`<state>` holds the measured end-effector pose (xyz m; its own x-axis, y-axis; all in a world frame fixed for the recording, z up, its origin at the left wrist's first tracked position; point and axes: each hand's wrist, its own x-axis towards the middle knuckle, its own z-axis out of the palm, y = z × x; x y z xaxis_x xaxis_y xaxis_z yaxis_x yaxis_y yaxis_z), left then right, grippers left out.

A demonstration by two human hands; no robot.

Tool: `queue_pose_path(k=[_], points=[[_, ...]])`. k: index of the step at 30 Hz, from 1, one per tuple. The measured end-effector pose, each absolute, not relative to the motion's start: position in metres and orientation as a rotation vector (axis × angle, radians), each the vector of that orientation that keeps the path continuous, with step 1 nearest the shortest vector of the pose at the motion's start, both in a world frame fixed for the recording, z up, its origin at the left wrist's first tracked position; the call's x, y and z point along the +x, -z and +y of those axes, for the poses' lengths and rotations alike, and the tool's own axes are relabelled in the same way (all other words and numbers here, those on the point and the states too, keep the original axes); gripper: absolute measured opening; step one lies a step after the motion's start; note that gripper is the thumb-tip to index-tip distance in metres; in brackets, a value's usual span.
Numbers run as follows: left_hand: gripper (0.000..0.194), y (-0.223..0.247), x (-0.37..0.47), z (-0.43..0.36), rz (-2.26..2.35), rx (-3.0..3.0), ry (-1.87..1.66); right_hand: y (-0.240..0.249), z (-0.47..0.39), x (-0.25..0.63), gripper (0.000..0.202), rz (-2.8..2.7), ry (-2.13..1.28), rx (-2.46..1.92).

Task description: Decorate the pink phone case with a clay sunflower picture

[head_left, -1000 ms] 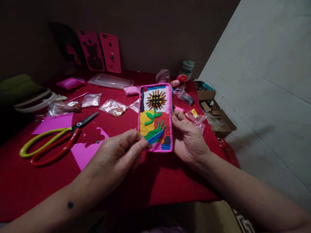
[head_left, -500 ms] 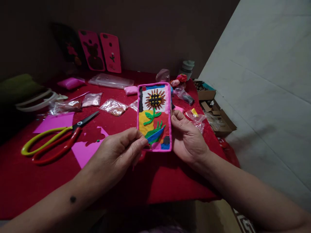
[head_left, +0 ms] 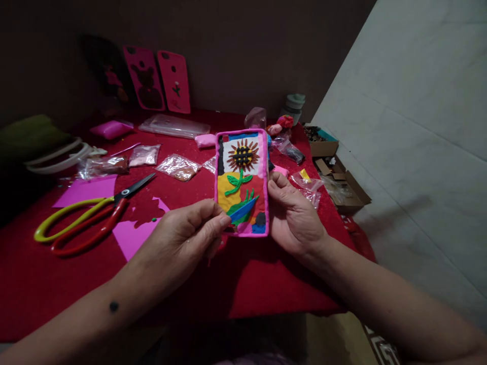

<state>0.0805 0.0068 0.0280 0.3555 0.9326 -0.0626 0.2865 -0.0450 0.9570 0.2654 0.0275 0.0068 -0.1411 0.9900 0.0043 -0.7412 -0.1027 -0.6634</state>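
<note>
A clay-decorated phone case [head_left: 238, 187] is held upright above the table, its picture side towards me. It shows a sunflower, green leaves and colored patches inside a pink border. The thumb and fingers of my left hand [head_left: 194, 228] are closed at its lower left edge. From those fingertips a pointed blue strip [head_left: 244, 210] slants across the lower picture; whether it is loose or part of the decoration I cannot tell. My right hand [head_left: 294, 213] grips the right edge, thumb in front and some fingers hidden behind the case.
Scissors [head_left: 114, 205] with yellow and red handles lie open at left, beside cut pink sheets [head_left: 133, 238]. Several clay packets [head_left: 178, 167] and a clear case [head_left: 173, 126] lie on the red cloth [head_left: 247, 289]. Decorated cases [head_left: 174, 81] lean on the wall; cardboard boxes [head_left: 348, 190] stand right.
Both hands keep their hold and the phone case stays almost still. The view has shifted very slightly.
</note>
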Motion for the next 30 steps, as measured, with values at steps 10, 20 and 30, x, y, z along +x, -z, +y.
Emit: queue_pose_path(k=[10, 20, 30], points=[[0.028, -0.0308, 0.0807, 0.0062, 1.145, 1.575, -0.755, -0.0059, 0.0283, 0.2656, 0.012, -0.638, -1.623, -0.571], [0.029, -0.0304, 0.0811, 0.0061, 1.161, 1.626, -0.741, -0.0068, 0.0282, 0.2651, 0.011, -0.650, -1.632, -0.593], [0.029, -0.0298, 0.0784, 0.0029, 1.145, 1.594, -0.731, -0.0072, 0.0271, 0.2650, 0.011, -0.633, -1.627, -0.577]])
